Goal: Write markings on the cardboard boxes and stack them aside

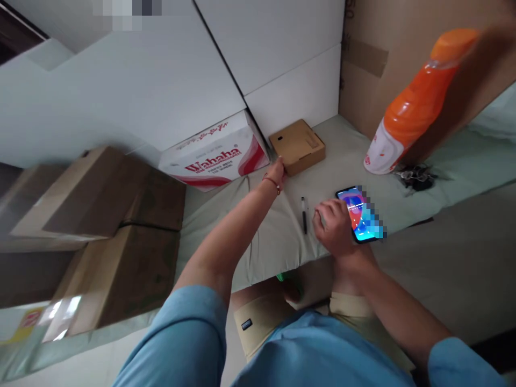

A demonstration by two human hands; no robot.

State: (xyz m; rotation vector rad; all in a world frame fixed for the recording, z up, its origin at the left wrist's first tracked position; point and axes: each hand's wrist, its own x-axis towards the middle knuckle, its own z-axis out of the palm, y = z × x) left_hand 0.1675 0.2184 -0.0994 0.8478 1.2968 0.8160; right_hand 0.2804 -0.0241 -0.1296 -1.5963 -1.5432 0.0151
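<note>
My left hand (277, 171) reaches out to a small brown cardboard box (304, 150) and grips its near left corner; part of the fingers is hidden against the box's side. The box lies flat and closed by the wall. My right hand (332, 223) is curled in a loose fist with nothing visible in it. It is beside a smartphone (357, 215) with a lit screen, partly overlapping its left edge. Between the two hands a black pen (304, 215) lies on the pale cloth (278, 236).
A white and red Wahaha carton (217, 156) stands against the wall at left. Brown cardboard boxes (133, 269) are stacked farther left. On the right an orange bottle (415, 107) stands near a bunch of keys (417, 176), with a large carton (374, 59) behind.
</note>
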